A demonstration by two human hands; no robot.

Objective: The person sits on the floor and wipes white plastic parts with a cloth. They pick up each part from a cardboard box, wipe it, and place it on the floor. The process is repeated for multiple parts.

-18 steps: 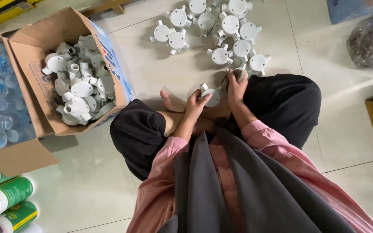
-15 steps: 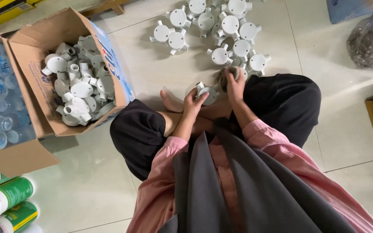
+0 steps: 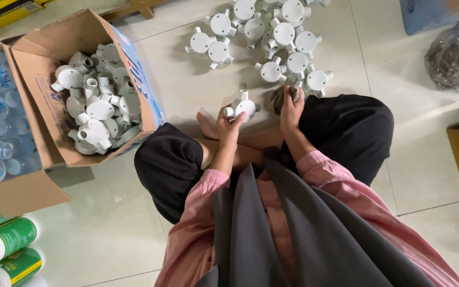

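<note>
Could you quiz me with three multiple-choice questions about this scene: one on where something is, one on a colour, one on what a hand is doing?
1. Where does the open brown cardboard box of white plastic fittings stand?
A. on the person's left
B. on the person's right
C. on their lap

2. What colour are the round plastic junction boxes laid out on the tiled floor?
A. black
B. white
C. red

3. What is the left hand doing?
A. lying empty
B. holding a white round fitting
C. reaching into the box

Answers: 1 A, the box sits by the left knee. 2 B, all look white. 3 B, its fingers close round the fitting.
</note>
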